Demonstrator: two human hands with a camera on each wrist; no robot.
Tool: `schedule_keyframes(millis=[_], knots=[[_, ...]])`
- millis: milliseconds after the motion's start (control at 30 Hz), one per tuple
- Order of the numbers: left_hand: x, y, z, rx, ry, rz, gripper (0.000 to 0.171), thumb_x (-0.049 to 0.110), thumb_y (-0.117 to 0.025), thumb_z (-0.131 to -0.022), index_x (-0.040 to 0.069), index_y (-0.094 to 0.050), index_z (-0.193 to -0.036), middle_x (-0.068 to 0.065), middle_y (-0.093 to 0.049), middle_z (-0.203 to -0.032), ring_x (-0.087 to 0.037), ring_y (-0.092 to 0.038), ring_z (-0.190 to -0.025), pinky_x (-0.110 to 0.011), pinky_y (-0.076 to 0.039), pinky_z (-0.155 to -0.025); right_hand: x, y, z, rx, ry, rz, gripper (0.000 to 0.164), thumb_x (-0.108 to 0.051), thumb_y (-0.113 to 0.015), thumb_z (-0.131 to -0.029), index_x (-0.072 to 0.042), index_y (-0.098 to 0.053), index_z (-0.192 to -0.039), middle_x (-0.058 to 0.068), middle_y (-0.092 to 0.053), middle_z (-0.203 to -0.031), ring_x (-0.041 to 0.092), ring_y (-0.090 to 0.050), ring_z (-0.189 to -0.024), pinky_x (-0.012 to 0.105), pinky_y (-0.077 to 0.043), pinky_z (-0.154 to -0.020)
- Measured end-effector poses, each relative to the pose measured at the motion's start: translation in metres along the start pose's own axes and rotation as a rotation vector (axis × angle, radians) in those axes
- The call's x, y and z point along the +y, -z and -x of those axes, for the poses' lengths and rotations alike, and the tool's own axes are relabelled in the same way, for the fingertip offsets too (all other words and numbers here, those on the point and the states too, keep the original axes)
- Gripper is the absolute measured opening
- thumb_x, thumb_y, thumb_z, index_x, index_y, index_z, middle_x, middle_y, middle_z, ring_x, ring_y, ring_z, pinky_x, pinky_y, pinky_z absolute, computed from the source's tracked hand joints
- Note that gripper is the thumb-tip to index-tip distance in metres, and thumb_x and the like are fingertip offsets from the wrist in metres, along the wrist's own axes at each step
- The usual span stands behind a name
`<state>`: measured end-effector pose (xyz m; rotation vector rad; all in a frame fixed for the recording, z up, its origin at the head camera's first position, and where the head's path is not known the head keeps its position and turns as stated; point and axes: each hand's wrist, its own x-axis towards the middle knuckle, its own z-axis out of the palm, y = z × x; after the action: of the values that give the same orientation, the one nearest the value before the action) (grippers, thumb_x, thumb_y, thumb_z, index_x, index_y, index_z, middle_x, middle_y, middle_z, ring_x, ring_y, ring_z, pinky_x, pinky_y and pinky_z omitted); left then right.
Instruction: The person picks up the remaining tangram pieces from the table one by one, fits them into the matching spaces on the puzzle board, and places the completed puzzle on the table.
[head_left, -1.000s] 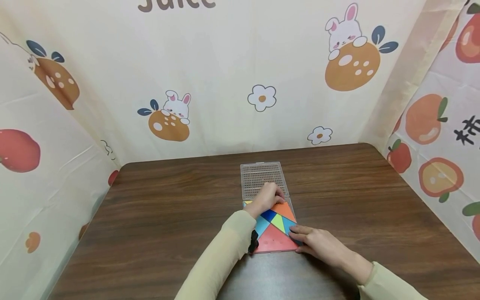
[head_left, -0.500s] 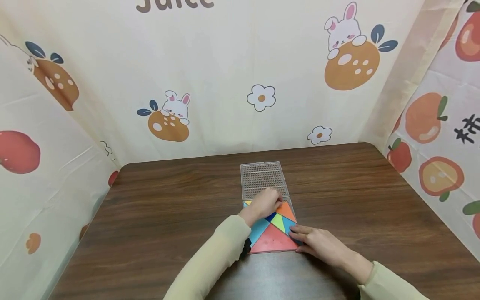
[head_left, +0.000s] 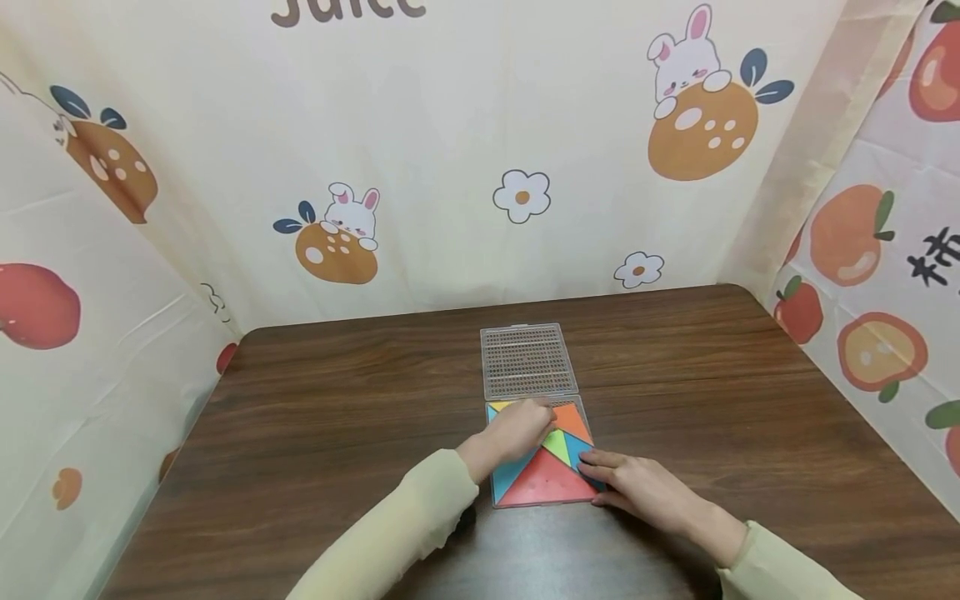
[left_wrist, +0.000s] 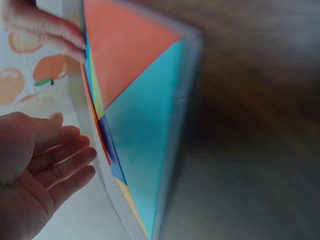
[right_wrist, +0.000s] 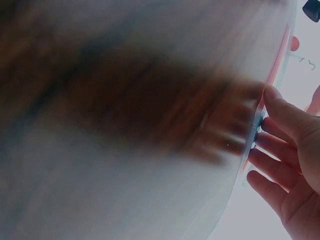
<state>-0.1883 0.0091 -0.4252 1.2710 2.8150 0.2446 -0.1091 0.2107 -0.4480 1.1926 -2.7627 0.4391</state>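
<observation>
A square tangram set lies in the base of a clear plastic case (head_left: 588,417). Its pieces include a large red triangle (head_left: 543,479), a large light-blue triangle (left_wrist: 142,115), an orange piece (head_left: 573,422) and a lime-green piece (head_left: 557,443). My left hand (head_left: 517,429) is over the set's left and middle, hiding part of it. In the left wrist view that hand's loosely bent fingers hold nothing and appear apart from the pieces. My right hand (head_left: 645,492) rests on the case's near right corner, thumb at the edge (right_wrist: 272,97) and straight fingers touching a blue piece.
The case's perforated clear lid (head_left: 528,358) lies folded back flat behind the base. A dark wooden table (head_left: 337,433) bears everything. Printed curtains (head_left: 450,167) stand behind and on both sides.
My left hand has drawn back from the orange piece, leftward and nearer, baring more of the red triangle's left end and the case's near left corner. The right hand stays at the corner.
</observation>
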Motion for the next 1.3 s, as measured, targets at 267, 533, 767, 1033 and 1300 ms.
schedule_keyframes(millis=[267,533,767,1033,1300], knots=[[0.004,-0.006,0.019,-0.039,-0.056,-0.024,0.034,0.032,-0.045,-0.093,0.006,-0.060,-0.110,-0.006,-0.052,-0.122,-0.015,-0.051,-0.109,-0.024,-0.042,-0.086,0.000,0.000,0.000,0.009,0.004,-0.001,0.039,-0.023,-0.069,-0.076,-0.003,-0.064,-0.109,0.011,-0.059,-0.112,0.022,-0.057,-0.099,0.035,-0.049,-0.071],[0.009,-0.011,0.029,-0.126,-0.046,-0.091,0.054,0.047,-0.035,-0.092,0.012,-0.040,-0.133,-0.005,-0.038,-0.136,-0.018,-0.032,-0.126,-0.039,-0.031,-0.098,0.000,0.000,0.000,-0.001,-0.003,-0.002,0.038,-0.022,-0.069,-0.076,-0.003,-0.063,-0.109,0.011,-0.059,-0.113,0.023,-0.058,-0.098,0.035,-0.049,-0.071],[0.008,-0.014,0.023,-0.162,0.000,-0.042,0.056,0.052,-0.033,-0.090,0.020,-0.036,-0.136,-0.004,-0.034,-0.138,-0.016,-0.028,-0.127,-0.046,-0.027,-0.099,0.000,0.000,0.000,0.003,0.003,-0.003,0.039,-0.022,-0.070,-0.075,-0.003,-0.063,-0.109,0.011,-0.059,-0.112,0.023,-0.058,-0.097,0.034,-0.050,-0.070],[0.008,-0.016,0.016,-0.166,0.021,-0.041,0.054,0.051,-0.032,-0.091,0.024,-0.036,-0.136,-0.005,-0.033,-0.139,-0.015,-0.027,-0.127,-0.046,-0.026,-0.099,0.000,-0.001,0.000,0.020,0.017,0.006,0.039,-0.022,-0.070,-0.075,-0.002,-0.064,-0.108,0.011,-0.059,-0.112,0.022,-0.058,-0.097,0.034,-0.050,-0.070],[0.008,-0.017,0.010,-0.154,0.037,-0.055,0.055,0.054,-0.030,-0.090,0.023,-0.040,-0.134,-0.006,-0.032,-0.139,-0.015,-0.027,-0.127,-0.045,-0.026,-0.099,0.000,-0.002,0.000,0.014,0.009,0.013,0.039,-0.023,-0.070,-0.075,-0.003,-0.064,-0.109,0.011,-0.059,-0.112,0.022,-0.059,-0.096,0.034,-0.050,-0.070]])
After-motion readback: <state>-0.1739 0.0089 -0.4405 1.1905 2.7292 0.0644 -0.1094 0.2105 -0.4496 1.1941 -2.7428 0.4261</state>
